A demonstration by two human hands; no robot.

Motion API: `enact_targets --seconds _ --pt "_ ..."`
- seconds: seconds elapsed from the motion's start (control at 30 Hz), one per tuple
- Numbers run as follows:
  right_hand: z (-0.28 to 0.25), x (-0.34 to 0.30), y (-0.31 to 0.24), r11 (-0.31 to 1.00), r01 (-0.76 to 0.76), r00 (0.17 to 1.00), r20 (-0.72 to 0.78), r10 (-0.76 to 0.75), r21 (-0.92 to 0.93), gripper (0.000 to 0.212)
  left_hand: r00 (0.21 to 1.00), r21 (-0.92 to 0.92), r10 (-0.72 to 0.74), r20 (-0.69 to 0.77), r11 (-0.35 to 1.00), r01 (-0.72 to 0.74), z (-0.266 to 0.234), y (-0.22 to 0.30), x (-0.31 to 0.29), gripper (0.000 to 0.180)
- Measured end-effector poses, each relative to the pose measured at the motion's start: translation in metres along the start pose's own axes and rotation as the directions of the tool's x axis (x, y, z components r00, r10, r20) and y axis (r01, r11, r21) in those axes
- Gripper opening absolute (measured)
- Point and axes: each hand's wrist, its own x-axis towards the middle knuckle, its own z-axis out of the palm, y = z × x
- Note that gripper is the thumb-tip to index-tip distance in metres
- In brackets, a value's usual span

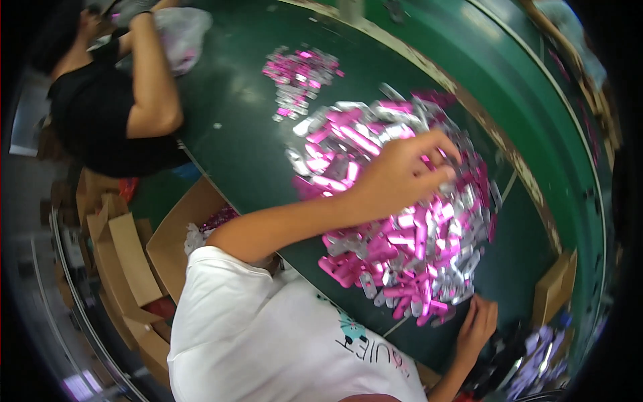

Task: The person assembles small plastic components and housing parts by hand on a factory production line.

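Note:
A wide heap of small, elongated shiny pieces (418,231), some pink and some silver, covers the middle of the green table (248,161). Over the heap's right part reaches my left hand (402,171), thumb and forefinger curled toward each other. A small dark piece seems to lie between their tips, too blurred to name. At the heap's near right edge is my right hand (479,321), fingers bent together beside the outermost pieces. Whatever it may hold is hidden.
A smaller pile of pink and silver bits (301,77) lies farther back. A person in black (114,114) works at the left beside a clear plastic bag (184,40). Cardboard boxes (181,231) stand left of the table; another carton (554,288) is at right, near purple pieces (539,355).

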Motion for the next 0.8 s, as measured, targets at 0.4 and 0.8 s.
enact_targets --seconds 0.4,0.8 --pt "0.009 0.112 -0.034 0.152 -0.188 0.954 0.143 0.264 0.97 0.015 0.999 -0.146 0.03 0.041 0.989 -0.024 0.011 -0.009 -0.005 0.035" --pt "0.039 0.166 -0.071 0.171 -0.095 0.995 0.087 0.055 0.981 0.023 0.998 -0.071 0.036 -0.058 0.997 -0.04 0.012 -0.011 -0.005 0.03"
